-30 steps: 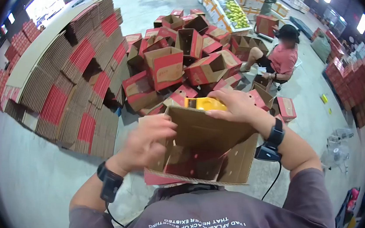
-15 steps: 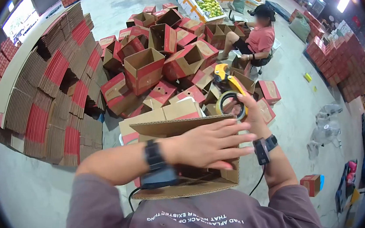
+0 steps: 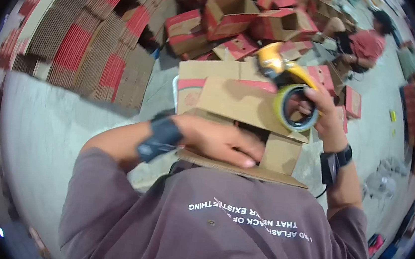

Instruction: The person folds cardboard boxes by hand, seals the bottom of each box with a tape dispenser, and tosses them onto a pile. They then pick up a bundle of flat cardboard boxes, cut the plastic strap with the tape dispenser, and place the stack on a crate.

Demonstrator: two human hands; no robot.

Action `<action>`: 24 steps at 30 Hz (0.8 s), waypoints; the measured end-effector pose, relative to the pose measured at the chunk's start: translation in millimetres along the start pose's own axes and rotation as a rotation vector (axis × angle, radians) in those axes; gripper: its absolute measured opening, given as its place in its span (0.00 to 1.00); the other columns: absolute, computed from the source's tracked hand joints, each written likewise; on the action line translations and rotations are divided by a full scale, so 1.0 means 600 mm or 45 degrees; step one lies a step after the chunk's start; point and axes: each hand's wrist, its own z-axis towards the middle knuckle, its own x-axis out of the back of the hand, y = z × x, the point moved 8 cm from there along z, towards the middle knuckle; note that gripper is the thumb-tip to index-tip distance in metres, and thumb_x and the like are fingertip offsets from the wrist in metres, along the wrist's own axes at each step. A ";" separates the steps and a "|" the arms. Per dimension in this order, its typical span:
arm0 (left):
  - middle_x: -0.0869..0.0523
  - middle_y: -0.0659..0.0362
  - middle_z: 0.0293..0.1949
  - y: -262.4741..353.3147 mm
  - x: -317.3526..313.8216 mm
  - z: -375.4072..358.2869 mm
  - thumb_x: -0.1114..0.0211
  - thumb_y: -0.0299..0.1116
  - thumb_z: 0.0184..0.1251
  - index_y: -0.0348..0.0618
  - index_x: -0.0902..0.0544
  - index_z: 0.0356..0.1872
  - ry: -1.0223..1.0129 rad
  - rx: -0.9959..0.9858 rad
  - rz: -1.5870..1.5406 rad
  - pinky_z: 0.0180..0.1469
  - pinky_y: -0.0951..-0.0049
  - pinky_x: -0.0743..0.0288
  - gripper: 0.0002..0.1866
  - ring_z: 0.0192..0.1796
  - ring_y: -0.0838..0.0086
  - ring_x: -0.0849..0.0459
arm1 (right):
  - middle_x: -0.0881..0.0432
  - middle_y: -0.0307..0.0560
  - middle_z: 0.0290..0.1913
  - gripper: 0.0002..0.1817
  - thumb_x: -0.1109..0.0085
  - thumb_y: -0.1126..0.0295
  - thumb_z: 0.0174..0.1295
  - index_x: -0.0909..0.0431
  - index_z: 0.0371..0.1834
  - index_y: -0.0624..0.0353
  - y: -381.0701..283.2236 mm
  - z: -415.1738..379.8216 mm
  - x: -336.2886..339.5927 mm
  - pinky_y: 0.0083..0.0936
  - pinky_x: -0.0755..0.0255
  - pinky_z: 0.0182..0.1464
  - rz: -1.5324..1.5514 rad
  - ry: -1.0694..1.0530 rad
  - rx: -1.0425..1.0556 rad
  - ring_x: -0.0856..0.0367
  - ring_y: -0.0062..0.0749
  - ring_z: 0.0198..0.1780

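Observation:
An upright cardboard carton (image 3: pixel 282 154) stands against my shirt with its top flaps partly folded. My left hand (image 3: pixel 216 138) lies over the carton's top, fingers stretched out and slightly blurred, touching the flap on the left side. A dark gap into the carton shows beside its fingertips. My right hand (image 3: pixel 326 113) is closed around a yellow tape dispenser (image 3: pixel 274 63) carrying a big roll of tape. The dispenser hangs over the far flap (image 3: pixel 240 102), its cutting head pointing away to the upper left. Both wrists wear black bands with small devices.
Behind the carton stands another red-and-brown box (image 3: pixel 189 90). A heap of open cartons (image 3: pixel 230 19) lies beyond. Stacks of flattened cardboard (image 3: pixel 88 43) rise at the left. A seated person (image 3: pixel 365 47) is at the upper right, and a fan (image 3: pixel 379 186) stands on the right.
My view has tilted downward. The far flap has folded inward over the carton. My left hand has moved nearer my body and lower on the carton, while my right hand keeps the tape dispenser.

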 end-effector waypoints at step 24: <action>0.30 0.42 0.63 -0.154 0.213 -0.126 0.51 0.51 0.74 0.34 0.45 0.71 1.406 0.150 0.165 0.66 0.71 0.41 0.35 0.66 0.57 0.32 | 0.31 0.54 0.62 0.31 0.44 0.70 0.60 0.39 0.68 0.61 -0.037 -0.110 -0.050 0.31 0.36 0.62 -1.623 0.145 0.962 0.30 0.37 0.60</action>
